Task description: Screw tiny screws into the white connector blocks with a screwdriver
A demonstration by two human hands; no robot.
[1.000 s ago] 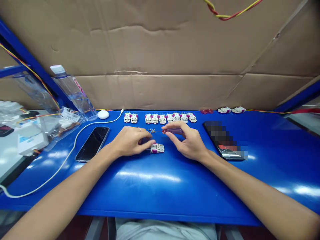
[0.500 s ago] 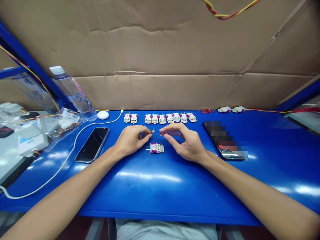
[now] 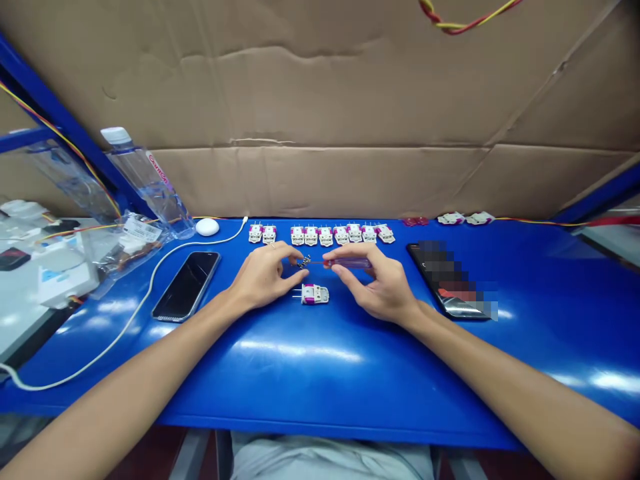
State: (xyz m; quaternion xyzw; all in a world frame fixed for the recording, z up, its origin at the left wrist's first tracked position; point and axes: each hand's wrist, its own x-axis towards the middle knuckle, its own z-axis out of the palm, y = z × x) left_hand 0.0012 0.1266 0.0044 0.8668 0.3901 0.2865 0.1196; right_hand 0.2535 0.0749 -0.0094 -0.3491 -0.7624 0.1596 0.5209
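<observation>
A white and magenta plug part (image 3: 314, 294) lies on the blue table (image 3: 320, 373) between my hands. My left hand (image 3: 265, 275) rests just left of it, fingers pinched at a small pile of screws (image 3: 303, 261). My right hand (image 3: 377, 280) holds a small screwdriver (image 3: 345, 263) with a clear purple handle; its tip points left at the screws. Behind the hands stands a row of several similar plug parts (image 3: 325, 235).
A dark phone (image 3: 187, 285) lies at the left with a white cable (image 3: 125, 327) and a white round charger (image 3: 207, 227). Another phone (image 3: 450, 287) lies at the right. A plastic bottle (image 3: 145, 180) and bags stand far left. Cardboard (image 3: 320, 100) walls the back.
My left hand has let go of the plug part on the table and moved up to the screws by the screwdriver tip. My right hand has hardly moved.
</observation>
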